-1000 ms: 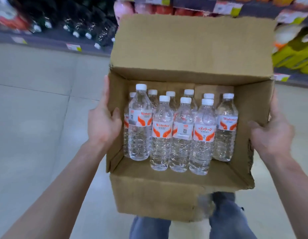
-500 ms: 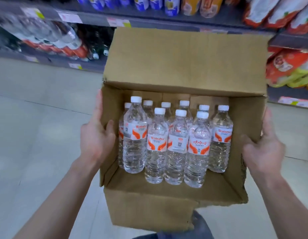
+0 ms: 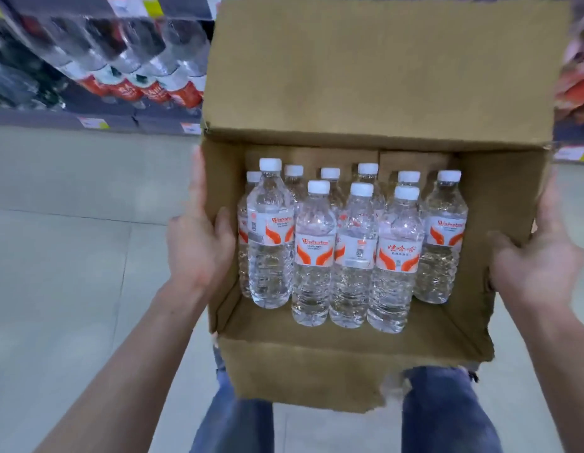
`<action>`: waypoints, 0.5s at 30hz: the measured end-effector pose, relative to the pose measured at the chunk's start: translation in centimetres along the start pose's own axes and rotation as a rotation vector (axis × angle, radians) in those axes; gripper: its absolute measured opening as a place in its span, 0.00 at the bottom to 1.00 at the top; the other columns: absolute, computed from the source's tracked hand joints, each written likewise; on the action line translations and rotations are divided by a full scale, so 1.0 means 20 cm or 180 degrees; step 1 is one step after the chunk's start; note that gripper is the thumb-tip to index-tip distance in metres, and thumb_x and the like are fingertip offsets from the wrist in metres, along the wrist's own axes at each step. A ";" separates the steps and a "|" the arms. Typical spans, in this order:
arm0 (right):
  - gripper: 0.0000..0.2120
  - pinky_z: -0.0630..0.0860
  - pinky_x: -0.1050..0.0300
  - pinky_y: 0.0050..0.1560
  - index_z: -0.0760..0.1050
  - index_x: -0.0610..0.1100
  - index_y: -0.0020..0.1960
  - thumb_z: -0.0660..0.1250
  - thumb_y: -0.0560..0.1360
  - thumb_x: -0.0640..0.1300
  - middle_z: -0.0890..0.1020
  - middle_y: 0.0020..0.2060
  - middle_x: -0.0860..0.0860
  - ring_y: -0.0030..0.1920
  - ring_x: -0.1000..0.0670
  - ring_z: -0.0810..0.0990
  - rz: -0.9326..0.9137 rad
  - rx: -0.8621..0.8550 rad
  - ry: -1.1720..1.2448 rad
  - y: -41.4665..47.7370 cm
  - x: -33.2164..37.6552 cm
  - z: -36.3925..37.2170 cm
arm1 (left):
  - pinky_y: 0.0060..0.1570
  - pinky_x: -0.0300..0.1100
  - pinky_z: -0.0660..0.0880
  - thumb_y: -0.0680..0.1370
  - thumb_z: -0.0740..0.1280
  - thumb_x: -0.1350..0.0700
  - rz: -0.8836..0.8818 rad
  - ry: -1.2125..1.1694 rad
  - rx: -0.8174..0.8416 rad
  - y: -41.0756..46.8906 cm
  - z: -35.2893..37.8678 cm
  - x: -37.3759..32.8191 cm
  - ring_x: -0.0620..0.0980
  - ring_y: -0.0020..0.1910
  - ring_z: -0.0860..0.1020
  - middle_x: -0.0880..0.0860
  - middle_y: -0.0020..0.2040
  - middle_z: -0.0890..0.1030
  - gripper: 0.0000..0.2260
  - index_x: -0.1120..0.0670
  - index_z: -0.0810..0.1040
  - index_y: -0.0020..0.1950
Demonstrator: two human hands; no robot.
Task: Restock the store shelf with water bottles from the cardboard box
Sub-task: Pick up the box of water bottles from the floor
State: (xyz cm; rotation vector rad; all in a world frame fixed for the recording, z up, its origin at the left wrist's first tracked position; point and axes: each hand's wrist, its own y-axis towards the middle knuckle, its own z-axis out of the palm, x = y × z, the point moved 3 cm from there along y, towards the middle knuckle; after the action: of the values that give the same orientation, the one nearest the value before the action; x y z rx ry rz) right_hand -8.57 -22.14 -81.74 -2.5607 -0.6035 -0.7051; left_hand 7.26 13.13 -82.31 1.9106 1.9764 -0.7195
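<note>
Pale grey floor tiles (image 3: 72, 273) are stretching away under the scene, and a store shelf (image 3: 88, 120) is running along the far left, carrying blurred rows of bottled drinks (image 3: 137, 76) with red labels above small price tags. At the far right edge, more packaged goods (image 3: 578, 89) are showing only as a red and pink smear.

The cardboard box (image 3: 365, 76) is being held up in mid-air, its far flap standing open and hiding most of the shelving behind it. The left hand (image 3: 199, 243) is clamping the box's left wall, thumb hooked inside the rim; the right hand (image 3: 542, 266) is gripping the right wall the same way. The water bottles (image 3: 352, 246) are standing upright inside, crowded toward the far wall, the back row partly hidden by the front one. Jeans-clad legs (image 3: 447, 413) are showing below the box, cut off at the near edge.
</note>
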 end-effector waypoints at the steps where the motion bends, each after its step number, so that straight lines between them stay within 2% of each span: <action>1: 0.46 0.82 0.37 0.54 0.50 0.75 0.77 0.65 0.75 0.37 0.86 0.45 0.43 0.39 0.37 0.83 0.0050 -0.0016 -0.0004 -0.05 0.02 0.07 | 0.35 0.57 0.79 0.82 0.65 0.60 0.0048 -0.0006 0.0053 0.05 -0.02 0.07 0.61 0.24 0.71 0.58 0.26 0.73 0.42 0.31 0.42 0.82; 4: 0.46 0.83 0.35 0.49 0.50 0.75 0.77 0.63 0.74 0.36 0.87 0.51 0.43 0.39 0.35 0.84 0.0054 0.0017 0.0047 -0.13 0.05 0.29 | 0.36 0.54 0.78 0.83 0.65 0.61 0.0150 0.0059 0.0157 0.20 -0.04 0.26 0.58 0.24 0.71 0.58 0.27 0.75 0.42 0.33 0.42 0.83; 6: 0.46 0.83 0.36 0.46 0.51 0.73 0.78 0.62 0.74 0.35 0.86 0.48 0.39 0.38 0.33 0.83 0.0046 0.0062 0.0072 -0.15 0.06 0.42 | 0.34 0.49 0.74 0.83 0.65 0.61 0.0168 0.0149 0.0187 0.27 -0.03 0.35 0.55 0.23 0.71 0.57 0.27 0.75 0.42 0.35 0.43 0.85; 8: 0.45 0.83 0.38 0.47 0.51 0.72 0.78 0.63 0.74 0.35 0.85 0.47 0.37 0.38 0.33 0.83 0.0053 0.0074 0.0089 -0.15 0.06 0.56 | 0.33 0.47 0.75 0.83 0.65 0.61 0.0136 0.0139 0.0192 0.32 0.02 0.45 0.53 0.22 0.69 0.56 0.27 0.74 0.42 0.35 0.44 0.85; 11: 0.46 0.83 0.38 0.48 0.48 0.72 0.78 0.64 0.76 0.35 0.85 0.49 0.34 0.40 0.33 0.83 0.0007 0.0072 0.0070 -0.09 -0.01 0.76 | 0.38 0.52 0.80 0.83 0.65 0.62 0.0081 0.0099 0.0164 0.38 0.12 0.59 0.56 0.23 0.71 0.58 0.28 0.76 0.42 0.34 0.45 0.84; 13: 0.45 0.83 0.39 0.48 0.48 0.71 0.79 0.64 0.77 0.35 0.85 0.49 0.34 0.41 0.33 0.83 0.0007 0.0089 0.0067 -0.05 -0.08 0.89 | 0.37 0.49 0.77 0.82 0.65 0.61 0.0052 0.0143 0.0172 0.41 0.22 0.68 0.57 0.23 0.71 0.59 0.28 0.76 0.41 0.35 0.45 0.85; 15: 0.45 0.83 0.39 0.50 0.48 0.70 0.80 0.64 0.77 0.35 0.85 0.48 0.35 0.41 0.33 0.83 -0.0015 0.0081 0.0030 -0.01 -0.14 1.00 | 0.36 0.47 0.74 0.82 0.65 0.61 0.0039 0.0184 0.0160 0.45 0.33 0.75 0.57 0.23 0.70 0.56 0.25 0.71 0.41 0.35 0.45 0.85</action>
State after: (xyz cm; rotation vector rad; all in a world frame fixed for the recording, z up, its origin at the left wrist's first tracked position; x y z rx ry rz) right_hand -3.28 -12.94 -98.97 -2.5321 -0.6119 -0.7063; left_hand 14.17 22.15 -97.18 1.9920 1.9971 -0.7250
